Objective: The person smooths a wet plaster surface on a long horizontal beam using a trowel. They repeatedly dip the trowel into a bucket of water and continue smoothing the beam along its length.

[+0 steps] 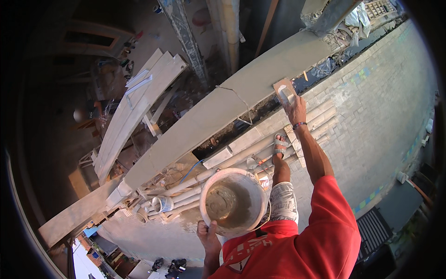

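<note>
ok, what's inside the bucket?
A grey-brown material, paler toward the left, lies in the bucket; whether it's liquid or paste isn't clear. It covers the base, so the bottom and anything submerged can't be seen.

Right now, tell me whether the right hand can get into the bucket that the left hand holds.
Likely not without drawing back: the right hand is stretched away from it, holding a float, though nothing covers the bucket.
</note>
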Demonstrator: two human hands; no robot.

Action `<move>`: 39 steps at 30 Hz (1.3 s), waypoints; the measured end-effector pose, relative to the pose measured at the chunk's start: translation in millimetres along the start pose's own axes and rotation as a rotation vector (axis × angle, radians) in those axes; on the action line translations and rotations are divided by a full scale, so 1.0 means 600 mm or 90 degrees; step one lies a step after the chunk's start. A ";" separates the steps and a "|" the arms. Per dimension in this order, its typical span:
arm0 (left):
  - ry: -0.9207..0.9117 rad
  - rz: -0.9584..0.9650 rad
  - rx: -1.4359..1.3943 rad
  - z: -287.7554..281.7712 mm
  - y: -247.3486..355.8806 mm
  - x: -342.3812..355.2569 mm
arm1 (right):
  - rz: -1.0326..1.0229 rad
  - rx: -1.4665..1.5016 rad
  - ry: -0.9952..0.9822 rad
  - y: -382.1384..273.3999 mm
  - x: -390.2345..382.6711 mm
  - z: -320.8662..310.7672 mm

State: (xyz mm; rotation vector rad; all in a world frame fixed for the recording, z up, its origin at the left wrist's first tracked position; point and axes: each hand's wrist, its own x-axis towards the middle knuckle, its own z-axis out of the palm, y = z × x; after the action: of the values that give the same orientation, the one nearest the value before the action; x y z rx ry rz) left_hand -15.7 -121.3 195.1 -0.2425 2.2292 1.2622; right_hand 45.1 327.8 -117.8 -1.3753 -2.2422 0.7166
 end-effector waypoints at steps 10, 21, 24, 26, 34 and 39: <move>-0.037 0.018 0.092 -0.016 0.027 0.017 | 0.074 0.181 0.022 0.009 -0.008 -0.099; -0.011 0.033 0.042 -0.031 0.022 0.027 | 0.052 0.112 -0.007 -0.028 0.030 -0.061; -0.013 0.024 0.038 -0.030 0.023 0.032 | 0.010 0.085 -0.118 -0.066 -0.004 -0.043; -0.007 0.020 0.020 -0.026 0.021 0.033 | -0.049 0.126 -0.196 -0.095 -0.036 -0.038; 0.021 0.030 0.016 -0.033 0.014 0.034 | 0.297 0.679 -0.190 -0.095 -0.011 -0.065; 0.007 0.022 -0.004 -0.027 0.009 0.043 | -0.049 0.033 -0.047 -0.080 0.045 -0.041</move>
State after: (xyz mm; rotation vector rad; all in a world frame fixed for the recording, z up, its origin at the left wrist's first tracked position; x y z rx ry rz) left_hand -45.3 -128.9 191.6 -0.2145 2.2478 1.2900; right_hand 15.1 339.2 -66.8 -1.2505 -2.3030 0.8052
